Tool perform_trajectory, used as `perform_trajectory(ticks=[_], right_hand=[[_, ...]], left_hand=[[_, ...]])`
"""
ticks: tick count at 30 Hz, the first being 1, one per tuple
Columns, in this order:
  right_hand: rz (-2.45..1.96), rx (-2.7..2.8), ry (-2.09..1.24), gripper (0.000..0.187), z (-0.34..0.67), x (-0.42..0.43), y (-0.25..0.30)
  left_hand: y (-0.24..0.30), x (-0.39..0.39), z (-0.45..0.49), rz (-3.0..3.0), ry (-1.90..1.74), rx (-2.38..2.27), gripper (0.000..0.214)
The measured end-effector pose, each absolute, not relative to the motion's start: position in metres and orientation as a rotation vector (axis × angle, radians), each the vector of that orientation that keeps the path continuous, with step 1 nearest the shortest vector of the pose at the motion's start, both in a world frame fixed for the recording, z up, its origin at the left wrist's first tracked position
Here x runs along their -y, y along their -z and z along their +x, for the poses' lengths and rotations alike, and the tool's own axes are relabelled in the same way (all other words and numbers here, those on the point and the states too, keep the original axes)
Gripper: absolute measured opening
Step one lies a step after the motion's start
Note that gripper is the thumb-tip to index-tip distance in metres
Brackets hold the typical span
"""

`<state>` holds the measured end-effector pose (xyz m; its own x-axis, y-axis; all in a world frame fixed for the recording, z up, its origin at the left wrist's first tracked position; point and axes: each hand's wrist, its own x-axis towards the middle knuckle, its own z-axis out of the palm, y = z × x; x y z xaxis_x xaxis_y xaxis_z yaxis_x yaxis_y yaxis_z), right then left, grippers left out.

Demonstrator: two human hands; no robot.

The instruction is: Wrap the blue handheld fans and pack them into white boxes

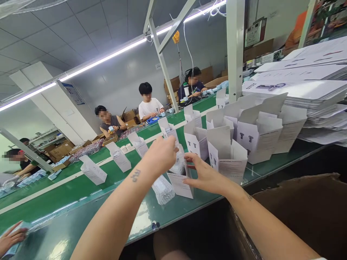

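A white cardboard box [181,185] stands open at the near edge of the bench, with a bubble-wrapped packet [179,161] partly inside it. My left hand [162,153] has its fingers closed at the upper end of this packet, above the box opening. From the right, my right hand [201,174] grips the box's side, fingers near the rim and thumb lower on the front. Left of the box, a second bubble-wrapped packet [163,190] lies on the bench. What the wrap contains cannot be made out.
Several open white boxes [227,164] crowd the right side; others, like one box [93,170], stand along the green conveyor belt [67,193]. Flat cartons [292,92] are stacked far right. Another person's hand [12,238] shows lower left. Several people sit across the belt.
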<state>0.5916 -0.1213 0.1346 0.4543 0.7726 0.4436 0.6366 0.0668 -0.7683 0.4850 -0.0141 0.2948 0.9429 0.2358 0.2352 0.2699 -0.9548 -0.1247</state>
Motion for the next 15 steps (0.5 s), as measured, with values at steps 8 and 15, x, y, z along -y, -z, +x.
perform_trajectory(ticks=[8,15], right_hand=[[-1.586,1.255,-0.062,0.062,0.586,0.118,-0.136],[-1.683,1.358,0.151,0.055,0.590,0.143,-0.128]], left_hand=[[-0.235,0.011,0.450,-2.597,1.075,0.055,0.012],[-0.154,0.013,0.450,-2.920,0.966,0.302,0.038]])
